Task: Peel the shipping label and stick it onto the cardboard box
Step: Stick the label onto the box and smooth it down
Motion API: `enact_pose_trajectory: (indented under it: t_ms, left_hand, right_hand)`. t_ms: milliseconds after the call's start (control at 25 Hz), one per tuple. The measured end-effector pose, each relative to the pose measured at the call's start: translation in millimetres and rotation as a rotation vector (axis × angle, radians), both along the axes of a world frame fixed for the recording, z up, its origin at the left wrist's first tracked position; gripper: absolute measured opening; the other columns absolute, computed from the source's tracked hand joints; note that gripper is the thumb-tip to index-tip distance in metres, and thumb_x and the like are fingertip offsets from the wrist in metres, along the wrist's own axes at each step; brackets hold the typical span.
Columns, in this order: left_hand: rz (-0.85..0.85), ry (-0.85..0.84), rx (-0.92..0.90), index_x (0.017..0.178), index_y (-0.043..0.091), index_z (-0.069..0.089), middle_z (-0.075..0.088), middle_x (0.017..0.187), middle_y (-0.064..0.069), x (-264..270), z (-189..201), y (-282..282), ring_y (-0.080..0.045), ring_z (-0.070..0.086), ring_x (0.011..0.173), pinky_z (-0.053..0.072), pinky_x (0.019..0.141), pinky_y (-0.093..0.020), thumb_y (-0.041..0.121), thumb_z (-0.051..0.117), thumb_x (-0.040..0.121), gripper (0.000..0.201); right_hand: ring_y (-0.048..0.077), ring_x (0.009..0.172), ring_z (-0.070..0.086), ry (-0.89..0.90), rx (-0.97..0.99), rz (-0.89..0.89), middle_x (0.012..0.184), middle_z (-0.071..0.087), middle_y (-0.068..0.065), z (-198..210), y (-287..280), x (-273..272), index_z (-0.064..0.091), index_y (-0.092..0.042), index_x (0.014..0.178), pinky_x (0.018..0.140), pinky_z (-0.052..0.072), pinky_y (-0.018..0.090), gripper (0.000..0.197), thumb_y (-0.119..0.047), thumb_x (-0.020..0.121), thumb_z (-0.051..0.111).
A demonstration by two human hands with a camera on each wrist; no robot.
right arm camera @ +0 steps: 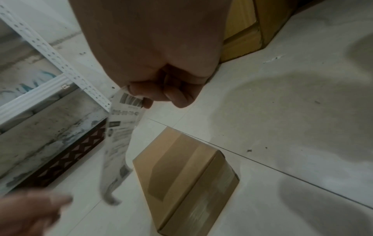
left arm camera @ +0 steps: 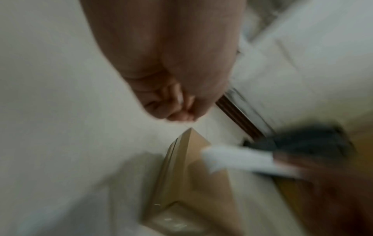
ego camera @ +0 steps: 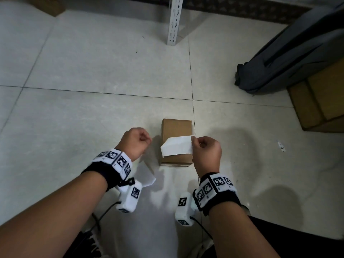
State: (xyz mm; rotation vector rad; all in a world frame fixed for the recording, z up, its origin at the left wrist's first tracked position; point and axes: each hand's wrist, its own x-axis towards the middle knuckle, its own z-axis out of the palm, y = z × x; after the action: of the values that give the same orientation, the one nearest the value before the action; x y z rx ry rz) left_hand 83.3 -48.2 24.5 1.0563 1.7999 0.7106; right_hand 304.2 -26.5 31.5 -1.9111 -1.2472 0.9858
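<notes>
A small brown cardboard box stands on the tiled floor in front of me. My right hand pinches one end of the white shipping label, which hangs in the air over the box's near half. In the right wrist view the label shows its printed barcode side and dangles left of the box, held by the right hand. My left hand hovers just left of the box with fingers curled into a fist, holding nothing I can see. The left wrist view is blurred.
A white paper sheet lies on the floor under my left wrist. A white perforated shelf post stands behind, a grey bag and a large cardboard box at right. A small scrap lies right of the box.
</notes>
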Motion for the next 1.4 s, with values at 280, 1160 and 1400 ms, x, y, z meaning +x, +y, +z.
enact_pose_trajectory:
  t_ms: [280,1160,1400]
  left_hand:
    - [-0.666,0.458,0.446,0.102,0.023,0.054,0.053,0.104,0.007,57.4,32.6,-3.9,-0.013,0.055,0.092,0.052,0.075,-0.031,0.034,0.064,0.08,0.027]
    - [0.089,-0.506,0.015,0.097,-0.005,0.071,0.074,0.093,-0.022,51.1,41.1,30.9,-0.023,0.07,0.073,0.061,0.067,-0.031,0.0,0.074,0.082,0.016]
    - [0.19,-0.658,-0.04,0.101,-0.003,0.069,0.073,0.093,-0.018,49.9,40.8,31.8,-0.022,0.072,0.071,0.063,0.063,-0.034,0.01,0.067,0.091,0.017]
  right_hand:
    - [0.042,0.058,0.064,-0.047,-0.04,-0.009,0.056,0.065,0.02,3.8,-0.7,-13.6,0.057,-0.002,0.058,0.058,0.057,0.042,0.03,-0.023,0.08,0.058]
    - [0.031,0.126,0.06,1.015,-0.441,-0.244,0.132,0.069,0.01,26.6,9.8,0.3,0.067,-0.014,0.13,0.114,0.036,0.056,0.093,-0.086,0.084,0.031]
    - [0.047,0.103,0.071,0.735,-0.315,0.047,0.112,0.076,0.023,14.4,6.9,-1.0,0.073,0.002,0.104,0.087,0.055,0.054,0.028,-0.023,0.094,0.065]
